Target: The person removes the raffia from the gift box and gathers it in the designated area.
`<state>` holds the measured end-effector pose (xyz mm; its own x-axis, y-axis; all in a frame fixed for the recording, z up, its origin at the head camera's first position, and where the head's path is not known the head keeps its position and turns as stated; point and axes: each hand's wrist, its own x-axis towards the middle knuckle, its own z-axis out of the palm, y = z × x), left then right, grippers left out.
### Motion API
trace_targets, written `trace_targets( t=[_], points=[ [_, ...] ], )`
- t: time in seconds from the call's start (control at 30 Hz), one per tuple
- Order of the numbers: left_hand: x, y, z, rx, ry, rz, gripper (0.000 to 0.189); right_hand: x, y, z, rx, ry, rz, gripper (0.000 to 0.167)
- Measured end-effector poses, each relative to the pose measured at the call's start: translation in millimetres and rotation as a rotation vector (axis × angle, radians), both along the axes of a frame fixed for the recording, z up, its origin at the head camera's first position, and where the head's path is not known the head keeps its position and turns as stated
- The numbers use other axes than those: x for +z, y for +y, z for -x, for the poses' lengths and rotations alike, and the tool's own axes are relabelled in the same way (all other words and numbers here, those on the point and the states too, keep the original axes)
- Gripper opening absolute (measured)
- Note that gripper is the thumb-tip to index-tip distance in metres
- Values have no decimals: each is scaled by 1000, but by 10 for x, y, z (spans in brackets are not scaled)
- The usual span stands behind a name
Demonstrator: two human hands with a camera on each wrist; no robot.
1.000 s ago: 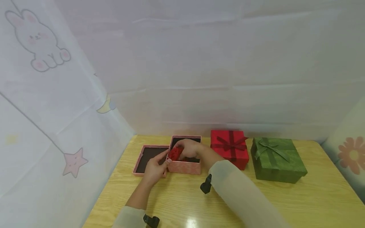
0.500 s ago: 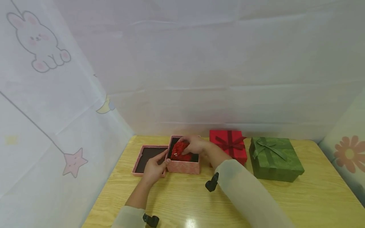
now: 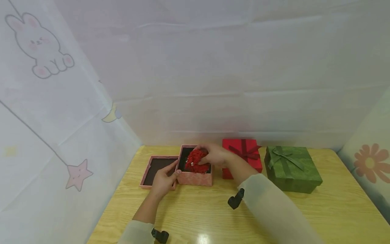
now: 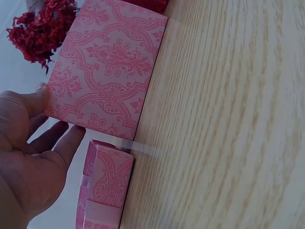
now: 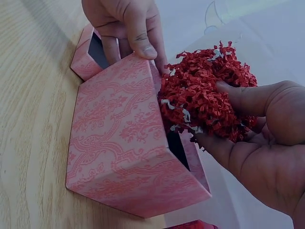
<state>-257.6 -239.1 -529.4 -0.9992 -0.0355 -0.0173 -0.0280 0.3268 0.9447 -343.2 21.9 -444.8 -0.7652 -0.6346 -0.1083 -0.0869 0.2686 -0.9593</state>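
My right hand [image 3: 214, 156] grips a clump of crinkled red shredded paper [image 3: 195, 162] with a few white bits in it, thumb on one side and fingers on the other. In the right wrist view the clump [image 5: 205, 93] bulges above the rim of an open pink patterned gift box [image 5: 116, 117] with a dark inside. My left hand [image 3: 163, 179] holds that box at its front left corner, thumb on the front face and fingers along the left side. Left of the box lies its pink lid [image 3: 156, 167], dark inside facing up.
A red gift box [image 3: 242, 149] with a dark red bow stands right of the pink one. Farther right is a green gift box [image 3: 294, 166] with a green bow. The wooden table [image 3: 195, 210] ends at a pale cloth backdrop [image 3: 195, 84].
My right hand has moved a little rightward, and more of the red shredded paper shows over the box. My left hand has stayed at the corner.
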Motion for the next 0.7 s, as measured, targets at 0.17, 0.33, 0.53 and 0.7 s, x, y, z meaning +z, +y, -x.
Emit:
trace_targets(
  t=[0.17, 0.33, 0.53, 0.7],
  points=[
    [-18, -27, 16, 12, -5, 46, 52, 94, 104, -104, -4, -29, 69, 53],
    [-26, -41, 17, 15, -17, 42, 55, 123, 228, -169, -16, -38, 84, 53],
    [-38, -43, 21, 18, -23, 5, 58, 150, 367, -257, -34, -33, 85, 53],
    [-42, -43, 25, 10, -30, -5, 56, 166, 485, -336, -31, 1, 85, 50]
  ],
)
